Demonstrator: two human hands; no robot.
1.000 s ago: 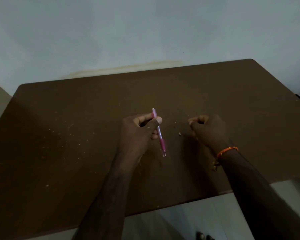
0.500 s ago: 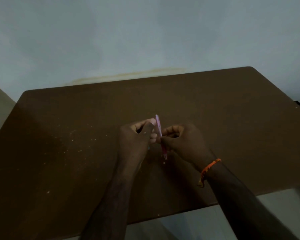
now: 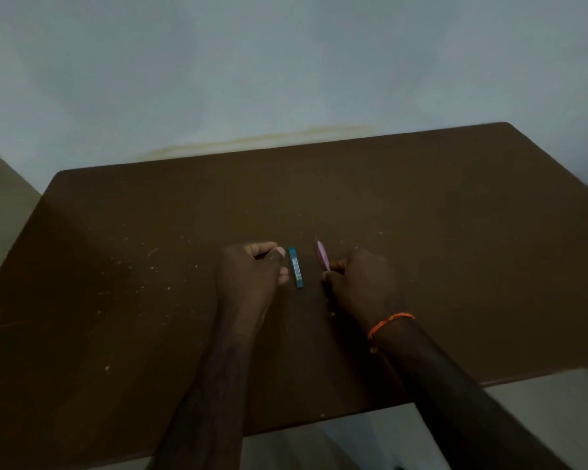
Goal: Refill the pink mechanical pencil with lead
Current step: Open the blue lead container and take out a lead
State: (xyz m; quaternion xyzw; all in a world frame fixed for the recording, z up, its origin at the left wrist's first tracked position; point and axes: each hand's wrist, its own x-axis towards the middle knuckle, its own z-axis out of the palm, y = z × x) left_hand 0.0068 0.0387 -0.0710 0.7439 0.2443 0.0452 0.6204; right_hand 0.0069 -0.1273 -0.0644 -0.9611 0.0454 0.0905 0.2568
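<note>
- Whereas 1 s ago the slim pink plastic mechanical pencil (image 3: 322, 255) sat in the left hand (image 3: 252, 276), the right hand (image 3: 362, 283) now has its grip clenched on it, far end raised over the desk (image 3: 116, 266).
- Left grip now loosely curled, apparently holding nothing.
- Flat teal lead case (image 3: 296, 271) now shows on the desk btwn the hands; prob. next is opening it.

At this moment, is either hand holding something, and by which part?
The right hand grips the pink mechanical pencil by its lower barrel, upper end sticking out. The left hand is curled beside the teal lead case; nothing visible in it.
</note>
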